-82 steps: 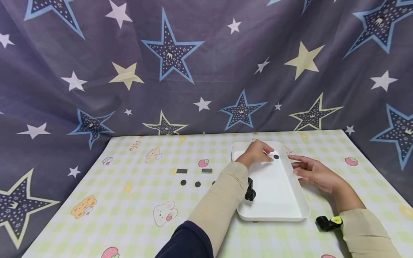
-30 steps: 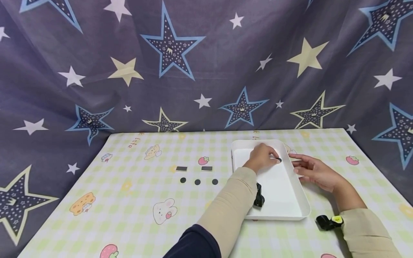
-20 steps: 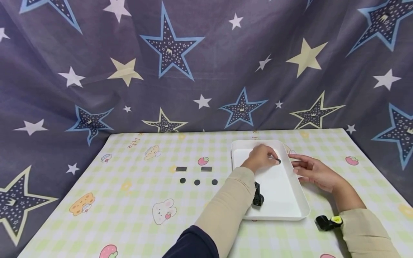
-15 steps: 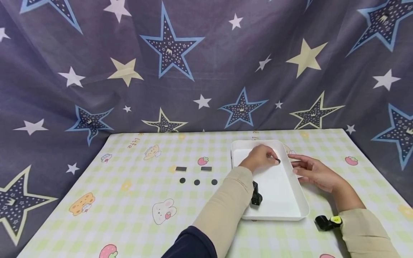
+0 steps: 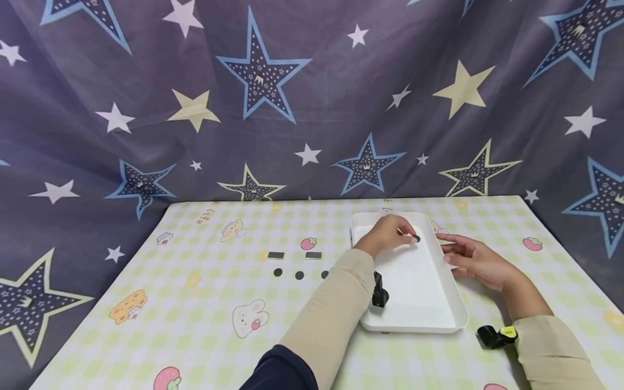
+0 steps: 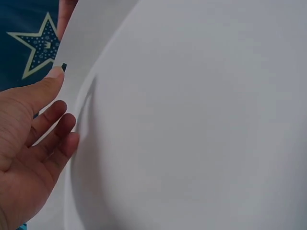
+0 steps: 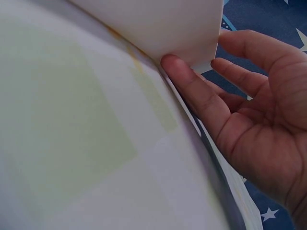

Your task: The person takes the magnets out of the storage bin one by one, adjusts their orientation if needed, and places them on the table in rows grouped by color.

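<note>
In the head view, my left hand [image 5: 387, 234] is inside a white rectangular tray [image 5: 414, 314], near its right side. Its thumb and index finger pinch a small flat black disc [image 5: 416, 238]. The left wrist view shows only a dark sliver of the disc [image 6: 64, 67] at the thumb tip; the index finger is mostly hidden. My right hand [image 5: 480, 265] is outside the tray, by its right wall. In the right wrist view its thumb and fingertips touch the tray wall [image 7: 177, 28], fingers loosely extended.
Left of the tray, several black discs [image 5: 299, 275] lie in a row on the checked tablecloth [image 5: 195, 336], one partly behind my left sleeve. Two dark rectangular pieces [image 5: 275, 255] lie behind them. A star-patterned curtain [image 5: 312, 97] hangs at the back.
Earlier the disc lay in the tray apart from my left fingers; they then took hold of it. Since half a second ago, left hand and disc have shifted slightly left and back. Right hand has stayed.
</note>
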Demonstrator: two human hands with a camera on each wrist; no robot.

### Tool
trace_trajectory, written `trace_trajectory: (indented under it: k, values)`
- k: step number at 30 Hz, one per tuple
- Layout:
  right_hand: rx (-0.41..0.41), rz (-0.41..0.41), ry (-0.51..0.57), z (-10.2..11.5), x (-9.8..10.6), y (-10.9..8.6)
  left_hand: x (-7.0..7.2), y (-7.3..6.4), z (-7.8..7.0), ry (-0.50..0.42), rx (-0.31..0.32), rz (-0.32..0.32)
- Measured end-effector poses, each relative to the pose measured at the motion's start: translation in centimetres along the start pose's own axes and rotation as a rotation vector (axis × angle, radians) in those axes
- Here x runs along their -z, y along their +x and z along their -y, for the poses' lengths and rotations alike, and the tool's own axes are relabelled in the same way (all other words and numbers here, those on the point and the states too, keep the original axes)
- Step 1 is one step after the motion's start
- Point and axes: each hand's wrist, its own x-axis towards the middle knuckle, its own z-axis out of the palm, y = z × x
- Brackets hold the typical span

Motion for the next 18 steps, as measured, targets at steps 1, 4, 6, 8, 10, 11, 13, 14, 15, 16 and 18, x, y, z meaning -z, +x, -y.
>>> trace_trajectory:
  k: [1, 4, 6, 8, 10, 11, 13, 14, 15, 16, 18]
  values:
    - [-0.003, -0.002, -0.003, 0.0, 0.0, 0.0, 0.2, 0.0, 0.0, -0.003, 0.004, 0.004]
    - [-0.015, -0.01, -0.008, 0.0, 0.1, 0.0, 0.8, -0.2, -0.2, 0.0, 0.013, 0.016]
    - [-0.016, -0.01, -0.009, 0.1, 0.1, 0.0, 1.1, -0.4, -0.3, 0.003, 0.013, 0.019]
    - [-0.015, -0.009, -0.009, 0.1, 0.0, 0.0, 1.4, -0.5, -0.3, 0.006, 0.01, 0.021]
    - [-0.013, -0.009, -0.008, 0.1, 0.0, 0.0, 1.8, -0.7, -0.5, 0.01, -0.002, 0.02]
    - [-0.013, -0.01, -0.009, 0.2, 0.0, 0.0, 2.0, -0.8, -0.6, 0.011, -0.011, 0.021]
    - [-0.015, -0.012, -0.01, 0.2, 0.0, 0.0, 2.4, -1.0, -0.8, 0.021, -0.028, 0.023]
    - [-0.018, -0.012, -0.01, 0.2, 0.0, 0.0, 2.6, -1.2, -1.0, 0.025, -0.037, 0.024]
    - [-0.02, -0.014, -0.011, 0.2, 0.0, 0.0, 2.8, -1.3, -1.1, 0.03, -0.047, 0.024]
    - [-0.024, -0.016, -0.012, 0.2, 0.0, 0.0, 2.9, -1.5, -1.2, 0.035, -0.051, 0.025]
    - [-0.03, -0.018, -0.014, 0.2, 0.0, 0.1, 3.2, -1.7, -1.3, 0.051, -0.065, 0.024]
